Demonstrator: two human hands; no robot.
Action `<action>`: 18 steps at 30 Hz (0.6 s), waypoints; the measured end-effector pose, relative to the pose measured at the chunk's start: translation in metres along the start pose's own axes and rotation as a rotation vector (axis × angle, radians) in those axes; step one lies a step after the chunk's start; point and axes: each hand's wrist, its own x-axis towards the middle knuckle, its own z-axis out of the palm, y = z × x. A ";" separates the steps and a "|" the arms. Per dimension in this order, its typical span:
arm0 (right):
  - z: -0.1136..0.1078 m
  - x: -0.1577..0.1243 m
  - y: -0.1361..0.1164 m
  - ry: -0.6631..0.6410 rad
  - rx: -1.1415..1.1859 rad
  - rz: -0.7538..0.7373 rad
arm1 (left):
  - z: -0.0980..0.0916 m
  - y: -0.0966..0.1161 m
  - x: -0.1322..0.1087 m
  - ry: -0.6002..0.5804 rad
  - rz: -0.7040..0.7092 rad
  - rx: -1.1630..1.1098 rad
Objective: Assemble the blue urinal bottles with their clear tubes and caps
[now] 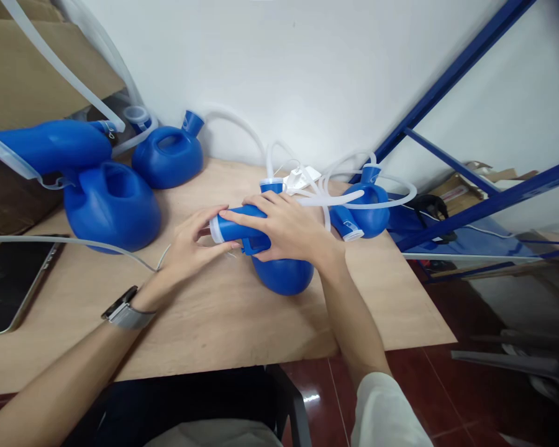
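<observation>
Both hands hold a blue plastic funnel piece with a white rim and a small hook-like handle, lying sideways above the table. My left hand is closed round its white-rimmed end, with fingers and thumb on opposite sides. My right hand wraps over its body from above. A translucent hose runs off to the right from beneath the right hand. Behind and under the hands stands a blue bottle with a white-rimmed neck and a hose at its top. My right hand hides much of that bottle.
More blue bottles stand at the left, at the back and at the right, with looping hoses. A dark tablet-like device and a grey cable lie left. Cardboard boxes rise behind; a blue metal rack borders the right.
</observation>
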 end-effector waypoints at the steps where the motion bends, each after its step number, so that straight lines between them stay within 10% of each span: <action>1: -0.002 -0.002 0.002 -0.009 0.030 -0.007 | -0.002 0.001 0.002 -0.021 -0.022 -0.064; 5: -0.015 -0.011 0.007 -0.042 0.124 -0.021 | -0.008 0.007 0.009 -0.103 -0.117 -0.209; 9: -0.024 -0.019 0.012 0.028 0.150 0.066 | -0.013 0.003 0.015 0.062 -0.301 -0.170; 13: -0.019 -0.017 0.015 0.075 0.057 0.183 | -0.014 -0.019 0.013 0.097 -0.501 0.173; 18: -0.009 -0.001 0.002 0.171 -0.031 0.184 | -0.010 -0.059 -0.002 0.010 -0.416 0.537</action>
